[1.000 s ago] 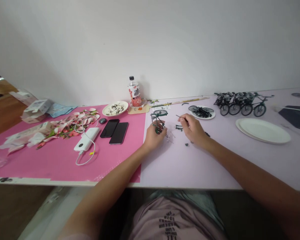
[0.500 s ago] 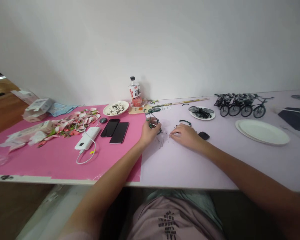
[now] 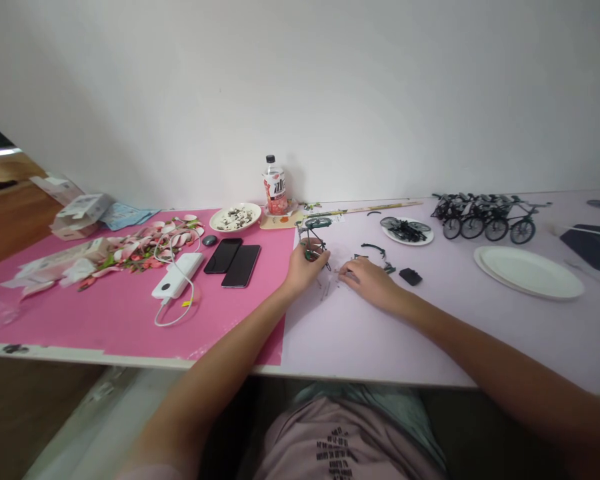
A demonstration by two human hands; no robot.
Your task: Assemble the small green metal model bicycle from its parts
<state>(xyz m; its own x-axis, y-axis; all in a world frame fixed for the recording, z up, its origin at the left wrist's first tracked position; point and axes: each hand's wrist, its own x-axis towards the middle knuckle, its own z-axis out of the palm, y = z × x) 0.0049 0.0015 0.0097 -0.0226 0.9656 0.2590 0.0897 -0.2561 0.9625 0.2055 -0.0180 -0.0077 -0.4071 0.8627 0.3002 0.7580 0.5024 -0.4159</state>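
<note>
My left hand (image 3: 304, 265) is closed around a small dark model bicycle (image 3: 316, 233), held up over the table; one of its wheels sticks out above my fingers. My right hand (image 3: 363, 275) rests low at the tabletop, its fingertips pinched together beside a few tiny pins (image 3: 325, 289). Whatever lies between those fingertips is too small to make out. Just beyond the right hand is a curved dark strip (image 3: 375, 248), and to its right a small black block (image 3: 411, 277).
A white plate of black parts (image 3: 432, 236) stands behind, near a row of several model bicycles (image 3: 473, 227). White plates (image 3: 530, 273) lie at right. Leftward are two phones (image 3: 241, 267), a white power bank (image 3: 177, 275), a bottle (image 3: 275, 187), a bowl (image 3: 215, 223) and artificial petals (image 3: 140, 253).
The right hand has shifted slightly and its fingers have drawn lower and closer together at the tabletop. My left hand still holds the model bicycle. The whole view has moved a little.
</note>
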